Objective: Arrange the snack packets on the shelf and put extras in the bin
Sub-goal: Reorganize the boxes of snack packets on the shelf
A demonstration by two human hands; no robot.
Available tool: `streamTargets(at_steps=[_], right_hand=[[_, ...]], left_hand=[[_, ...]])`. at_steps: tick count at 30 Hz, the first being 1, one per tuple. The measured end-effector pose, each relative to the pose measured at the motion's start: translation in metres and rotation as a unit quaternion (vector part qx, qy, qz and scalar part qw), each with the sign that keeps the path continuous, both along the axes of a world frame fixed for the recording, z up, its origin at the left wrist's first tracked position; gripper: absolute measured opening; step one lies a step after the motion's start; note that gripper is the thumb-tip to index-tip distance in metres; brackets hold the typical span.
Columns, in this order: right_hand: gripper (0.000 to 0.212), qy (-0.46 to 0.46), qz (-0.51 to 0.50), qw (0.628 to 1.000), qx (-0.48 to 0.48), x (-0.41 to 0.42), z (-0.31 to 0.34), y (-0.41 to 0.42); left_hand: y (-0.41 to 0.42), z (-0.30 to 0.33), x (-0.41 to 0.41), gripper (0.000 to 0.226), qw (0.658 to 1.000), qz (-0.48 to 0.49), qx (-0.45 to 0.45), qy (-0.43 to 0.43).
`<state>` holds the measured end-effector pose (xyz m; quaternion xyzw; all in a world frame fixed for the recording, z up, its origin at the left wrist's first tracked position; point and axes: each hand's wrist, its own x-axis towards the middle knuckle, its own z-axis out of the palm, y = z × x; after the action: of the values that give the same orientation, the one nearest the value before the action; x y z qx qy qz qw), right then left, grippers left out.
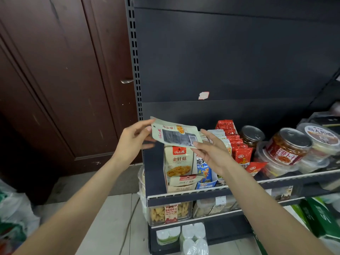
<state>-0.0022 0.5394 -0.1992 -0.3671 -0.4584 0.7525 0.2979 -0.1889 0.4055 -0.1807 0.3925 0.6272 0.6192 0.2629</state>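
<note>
A pale green snack packet (pixel 174 134) with a dark label and barcode is held flat between both hands, just above the shelf. My left hand (pixel 133 139) pinches its left edge with thumb and fingers. My right hand (pixel 211 150) holds its right lower corner. Directly below stands an open cream display box (pixel 179 170) holding matching packets with orange pictures. To the right of that box stand a blue-and-white packet box (pixel 204 173) and rows of red packets (pixel 239 151) on the dark shelf (pixel 184 195).
Round plastic tubs and jars (pixel 287 146) fill the shelf's right part. Lower shelves hold clear boxes of snacks (pixel 170 211) and white rolls (pixel 193 236). A brown door (pixel 64 80) is at the left, bags (pixel 12 218) lie on the floor, green cartons (pixel 320 218) at the right.
</note>
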Motion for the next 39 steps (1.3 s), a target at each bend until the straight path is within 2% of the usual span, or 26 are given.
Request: streamTargets(at_steps=[2, 4, 7, 13, 18, 21, 24, 26, 29, 32, 34, 37, 39], right_hand=[[0.068, -0.028, 0.004, 0.997, 0.065, 0.003, -0.001, -0.001], [0.075, -0.059, 0.013, 0.990, 0.127, 0.005, 0.002, -0.003], [0.072, -0.077, 0.021, 0.978, 0.194, 0.009, 0.008, -0.004], [0.064, -0.052, 0.012, 0.973, 0.225, 0.012, 0.004, -0.006], [0.056, -0.028, 0.009, 0.979, 0.202, 0.012, -0.002, -0.006], [0.036, -0.029, -0.018, 0.986, 0.161, 0.009, -0.002, -0.004], [0.021, -0.060, -0.020, 0.990, 0.123, 0.007, -0.002, -0.001], [0.018, -0.075, -0.010, 0.992, 0.097, 0.006, -0.004, 0.003], [0.015, -0.101, 0.005, 0.993, 0.064, 0.004, -0.009, 0.009], [0.020, -0.135, 0.040, 0.989, 0.052, 0.003, -0.012, 0.015], [0.018, -0.191, 0.069, 0.976, 0.077, 0.001, -0.015, 0.016], [0.021, -0.306, 0.097, 0.931, 0.177, -0.003, -0.024, 0.021], [0.027, -0.344, 0.104, 0.905, 0.230, -0.004, -0.031, 0.025]], left_hand=[[-0.002, 0.003, 0.004, 0.035, 0.998, -0.033, -0.014, -0.045], [-0.002, 0.002, 0.003, 0.053, 0.998, -0.040, -0.033, -0.021], [-0.002, 0.001, -0.001, 0.071, 0.998, -0.050, -0.047, 0.007], [-0.008, -0.001, 0.001, 0.073, 0.996, -0.072, -0.051, -0.006], [-0.008, -0.002, 0.000, 0.071, 0.996, -0.069, -0.050, 0.003], [-0.008, -0.003, -0.001, 0.064, 0.996, -0.063, -0.056, 0.004], [-0.009, -0.002, -0.004, 0.038, 0.997, -0.055, -0.054, 0.004], [-0.010, -0.003, -0.006, 0.038, 0.996, -0.034, -0.051, 0.059], [-0.007, -0.003, -0.007, 0.033, 0.980, 0.011, -0.039, 0.196], [-0.002, -0.001, -0.004, 0.018, 0.972, 0.027, -0.014, 0.234], [0.001, 0.000, -0.003, 0.013, 0.973, 0.025, -0.024, 0.229], [0.009, -0.004, 0.001, 0.011, 0.977, 0.015, -0.059, 0.206], [0.017, -0.011, 0.004, 0.007, 0.971, -0.001, -0.088, 0.222]])
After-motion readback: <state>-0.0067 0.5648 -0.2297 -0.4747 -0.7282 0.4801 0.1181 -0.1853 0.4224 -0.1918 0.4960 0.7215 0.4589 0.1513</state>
